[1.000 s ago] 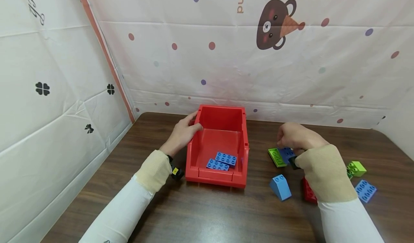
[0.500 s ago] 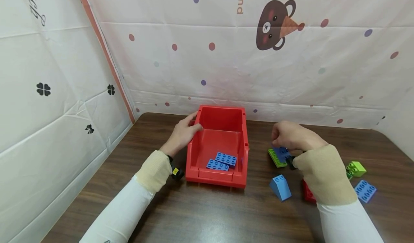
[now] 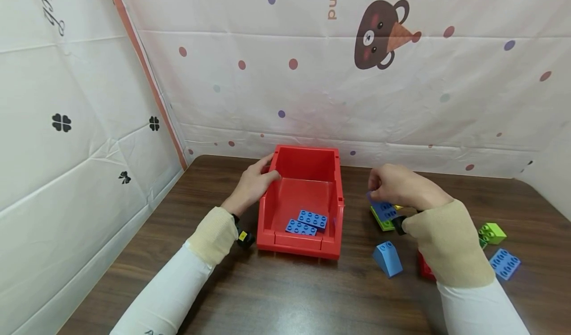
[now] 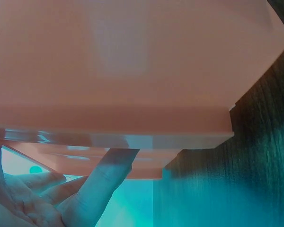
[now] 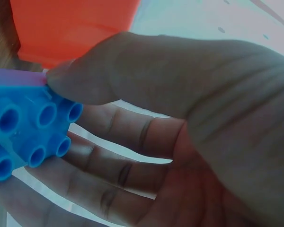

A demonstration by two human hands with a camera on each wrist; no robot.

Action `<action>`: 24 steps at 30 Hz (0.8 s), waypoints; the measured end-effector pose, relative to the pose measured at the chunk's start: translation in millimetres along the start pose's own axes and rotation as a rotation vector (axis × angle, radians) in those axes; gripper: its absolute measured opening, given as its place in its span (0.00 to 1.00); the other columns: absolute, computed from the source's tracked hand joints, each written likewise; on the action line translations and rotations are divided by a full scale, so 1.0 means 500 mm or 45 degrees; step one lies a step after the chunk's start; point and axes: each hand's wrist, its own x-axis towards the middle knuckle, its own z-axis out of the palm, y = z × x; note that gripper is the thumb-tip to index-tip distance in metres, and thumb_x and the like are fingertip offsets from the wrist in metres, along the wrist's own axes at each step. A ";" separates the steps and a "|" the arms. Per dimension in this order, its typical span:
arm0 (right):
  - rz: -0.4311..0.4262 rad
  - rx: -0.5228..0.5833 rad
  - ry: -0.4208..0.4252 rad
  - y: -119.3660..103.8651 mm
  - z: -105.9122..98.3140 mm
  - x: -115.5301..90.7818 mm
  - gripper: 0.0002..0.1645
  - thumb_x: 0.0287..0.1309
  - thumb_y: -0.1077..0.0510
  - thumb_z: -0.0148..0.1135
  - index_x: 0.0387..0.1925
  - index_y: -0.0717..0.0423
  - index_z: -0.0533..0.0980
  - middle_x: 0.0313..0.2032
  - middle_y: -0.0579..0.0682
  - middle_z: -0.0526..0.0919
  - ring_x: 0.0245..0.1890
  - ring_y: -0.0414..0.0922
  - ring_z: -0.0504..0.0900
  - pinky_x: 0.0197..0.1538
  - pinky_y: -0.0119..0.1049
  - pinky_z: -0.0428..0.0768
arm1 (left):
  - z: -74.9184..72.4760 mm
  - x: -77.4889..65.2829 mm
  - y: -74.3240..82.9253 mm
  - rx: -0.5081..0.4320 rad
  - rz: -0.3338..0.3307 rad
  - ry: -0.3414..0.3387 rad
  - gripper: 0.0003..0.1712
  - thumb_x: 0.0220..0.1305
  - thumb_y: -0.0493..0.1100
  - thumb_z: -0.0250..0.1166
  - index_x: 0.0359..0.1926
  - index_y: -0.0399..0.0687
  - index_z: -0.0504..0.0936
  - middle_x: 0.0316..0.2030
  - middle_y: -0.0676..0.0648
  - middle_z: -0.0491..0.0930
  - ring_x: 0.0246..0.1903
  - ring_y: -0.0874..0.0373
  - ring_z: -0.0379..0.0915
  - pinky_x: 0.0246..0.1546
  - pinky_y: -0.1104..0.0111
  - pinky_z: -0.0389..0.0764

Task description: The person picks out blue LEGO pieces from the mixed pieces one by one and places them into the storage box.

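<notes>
At the left wall of a red bin [image 3: 303, 191], my left hand [image 3: 251, 186] holds the rim, its thumb over the edge and fingers outside. The left wrist view shows the thumb against the bin's wall [image 4: 132, 56]. Two blue building blocks [image 3: 312, 219] lie near the bin's front. My right hand [image 3: 403, 187] pinches another blue building block [image 3: 384, 210], seen tilted above a lime green block [image 3: 382, 222] on the table. In the right wrist view, thumb and fingers grip that studded blue block [image 5: 33, 125].
On the brown table [image 3: 294, 295], a blue sloped block [image 3: 387, 258] and a partly hidden red block [image 3: 427, 267] lie near my right forearm. Farther right are a lime block [image 3: 492, 232] and a blue block [image 3: 505, 263]. A patterned sheet [image 3: 250, 92] hangs behind.
My right hand has moved left and slightly up with the blue block, which now tilts over the lime green one. A bit of yellow shows beside it. The left hand has stayed still.
</notes>
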 end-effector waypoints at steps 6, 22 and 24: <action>-0.029 -0.028 0.037 -0.011 -0.004 -0.003 0.09 0.63 0.62 0.70 0.41 0.63 0.79 0.36 0.56 0.83 0.35 0.52 0.82 0.37 0.48 0.86 | 0.001 0.001 0.001 0.001 -0.005 0.000 0.41 0.74 0.46 0.61 0.84 0.59 0.58 0.64 0.41 0.76 0.49 0.39 0.85 0.42 0.55 0.90; -0.115 -0.051 0.188 -0.040 -0.015 -0.017 0.09 0.61 0.61 0.72 0.38 0.61 0.79 0.35 0.54 0.80 0.33 0.51 0.80 0.37 0.48 0.85 | 0.003 -0.002 0.001 -0.010 -0.017 0.013 0.42 0.74 0.47 0.63 0.84 0.61 0.58 0.65 0.43 0.76 0.49 0.42 0.85 0.43 0.55 0.90; -0.114 -0.051 0.206 -0.043 -0.016 -0.019 0.10 0.61 0.61 0.73 0.39 0.61 0.79 0.36 0.55 0.81 0.34 0.51 0.81 0.39 0.49 0.86 | 0.003 -0.002 0.001 -0.011 -0.013 0.014 0.42 0.74 0.47 0.63 0.84 0.61 0.58 0.65 0.43 0.76 0.49 0.41 0.85 0.43 0.55 0.90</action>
